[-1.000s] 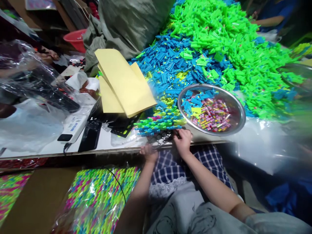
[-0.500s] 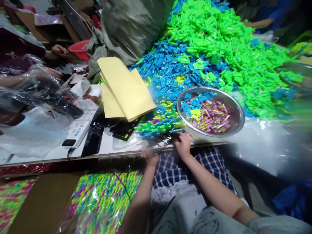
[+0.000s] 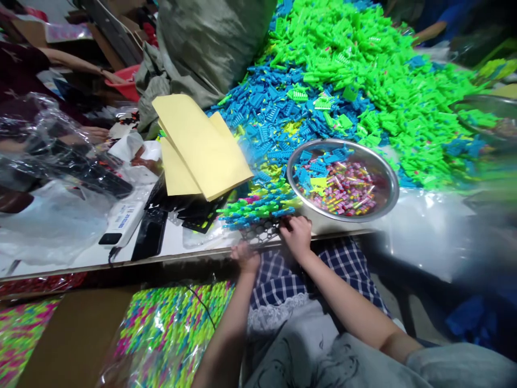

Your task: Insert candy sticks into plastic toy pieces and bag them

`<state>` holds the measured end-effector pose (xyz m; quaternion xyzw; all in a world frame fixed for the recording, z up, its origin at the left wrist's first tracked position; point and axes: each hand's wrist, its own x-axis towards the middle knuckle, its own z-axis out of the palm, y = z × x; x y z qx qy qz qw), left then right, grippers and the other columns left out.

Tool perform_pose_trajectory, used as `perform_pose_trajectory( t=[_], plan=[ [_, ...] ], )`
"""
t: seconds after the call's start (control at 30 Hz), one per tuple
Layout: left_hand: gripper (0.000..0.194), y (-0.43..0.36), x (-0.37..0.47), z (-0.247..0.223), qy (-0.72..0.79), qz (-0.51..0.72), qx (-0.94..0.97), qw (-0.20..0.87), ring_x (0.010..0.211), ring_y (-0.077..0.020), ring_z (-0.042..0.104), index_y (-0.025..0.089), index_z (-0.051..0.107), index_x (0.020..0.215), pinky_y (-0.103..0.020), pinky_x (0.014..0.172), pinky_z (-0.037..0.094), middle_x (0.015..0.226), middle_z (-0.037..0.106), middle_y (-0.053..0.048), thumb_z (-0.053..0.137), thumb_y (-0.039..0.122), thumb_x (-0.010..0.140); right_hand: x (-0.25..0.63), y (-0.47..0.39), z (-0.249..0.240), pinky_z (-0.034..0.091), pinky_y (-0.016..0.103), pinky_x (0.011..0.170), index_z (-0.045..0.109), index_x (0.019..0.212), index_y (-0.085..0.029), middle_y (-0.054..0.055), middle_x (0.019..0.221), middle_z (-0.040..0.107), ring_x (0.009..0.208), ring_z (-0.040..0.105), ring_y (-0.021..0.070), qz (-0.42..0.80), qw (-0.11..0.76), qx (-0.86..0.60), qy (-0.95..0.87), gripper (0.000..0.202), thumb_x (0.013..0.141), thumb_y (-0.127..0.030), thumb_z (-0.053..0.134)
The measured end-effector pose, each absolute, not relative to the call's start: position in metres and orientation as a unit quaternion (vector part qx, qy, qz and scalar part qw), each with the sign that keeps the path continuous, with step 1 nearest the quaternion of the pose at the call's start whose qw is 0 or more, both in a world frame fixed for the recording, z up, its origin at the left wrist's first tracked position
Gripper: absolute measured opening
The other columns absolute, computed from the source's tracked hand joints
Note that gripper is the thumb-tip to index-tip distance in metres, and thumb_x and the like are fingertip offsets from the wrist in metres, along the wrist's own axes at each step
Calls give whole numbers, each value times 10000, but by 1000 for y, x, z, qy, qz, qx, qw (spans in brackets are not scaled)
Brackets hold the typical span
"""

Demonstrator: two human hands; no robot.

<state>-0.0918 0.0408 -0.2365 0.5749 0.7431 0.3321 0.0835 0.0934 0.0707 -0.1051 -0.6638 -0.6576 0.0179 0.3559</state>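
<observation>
A black tray with round holes [image 3: 258,233] lies at the table's front edge, its near rows bare. Blue, green and yellow plastic pieces [image 3: 258,207] fill its far part in tight rows. My left hand [image 3: 245,257] is closed on the tray's near left edge. At the right end, my right hand [image 3: 297,235] has its fingers curled over the tray's edge; the fingertips are partly hidden. Just right of that hand stands a metal bowl [image 3: 393,207] holding small pink-and-yellow printed pieces [image 3: 351,188] and blue plastic pieces [image 3: 323,164].
A large heap of green [image 3: 388,91] and blue pieces covers the table's back. Yellow sheets [image 3: 202,145], black perforated trays [image 3: 202,218], a phone-like black slab [image 3: 149,234] and a white power strip [image 3: 125,221] lie to the left. A co-worker's arm [image 3: 76,62] reaches toward a red basin [image 3: 128,86].
The view has shifted slightly. A blue piece beside my right fingers is now less distinct. At the left, the co-worker's arm has stretched to the red basin. My hands stay at the tray.
</observation>
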Motion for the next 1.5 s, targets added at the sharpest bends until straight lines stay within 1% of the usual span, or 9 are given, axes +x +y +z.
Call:
perform_pose_trajectory(
  t=[0.1,0.2,0.4,0.63,0.83,1.0,1.27,1.4,1.5],
  plan=[
    [409,42,-92,-238,739,344,574,74,1219,-385,265,92,530,1035,-566,985,184,1104,494,-226,476,281,676,94,72,-105,263,316,710,610,781,-201,6,694,628,724,488,169,8,350,-668,-657,188,851,-328,489],
    [408,44,-92,-243,735,354,576,61,1204,-369,286,90,510,1031,-559,985,191,1099,494,-221,452,286,677,95,73,-106,260,312,712,610,747,-197,4,676,624,711,487,158,2,343,-672,-656,245,874,-335,454],
    [372,46,-93,-247,718,365,591,40,1139,-339,365,106,497,991,-549,965,234,1061,506,-222,416,300,684,96,74,-106,248,309,702,627,769,-212,1,678,615,724,478,159,-4,335,-676,-656,203,858,-319,480],
    [394,45,-89,-242,719,363,592,32,1162,-342,348,95,492,1000,-562,994,183,1046,504,-230,393,349,715,96,74,-108,248,319,718,633,771,-202,14,669,600,732,475,172,-4,335,-685,-647,210,853,-316,478],
    [447,42,-88,-237,734,340,588,34,1219,-361,272,82,491,1036,-580,976,181,1089,489,-240,379,385,727,95,75,-111,252,322,724,633,806,-206,20,683,603,742,481,178,7,339,-689,-640,230,864,-345,458],
    [468,40,-92,-235,738,324,591,22,1196,-388,304,58,516,1044,-591,941,211,1097,507,-257,390,373,722,94,75,-109,271,305,692,621,751,-184,26,667,595,723,482,174,6,347,-686,-640,209,842,-323,495],
    [444,38,-94,-229,742,312,593,-15,1168,-376,369,68,573,1031,-550,946,233,1117,545,-238,429,332,704,96,73,-110,272,295,664,622,757,-191,17,679,590,713,471,164,-6,346,-658,-669,154,834,-224,493],
    [443,36,-92,-224,741,302,599,-28,1181,-377,370,64,575,1036,-544,948,236,1144,545,-235,441,301,686,96,72,-109,259,306,675,619,783,-201,19,713,600,731,465,169,-12,337,-655,-676,145,838,-224,487],
    [464,31,-88,-214,734,305,605,-42,1214,-369,344,59,548,1086,-542,965,215,1194,521,-234,443,286,694,95,73,-109,249,310,664,613,779,-204,19,714,595,729,456,173,-22,334,-656,-677,140,835,-216,484]
  ],
)
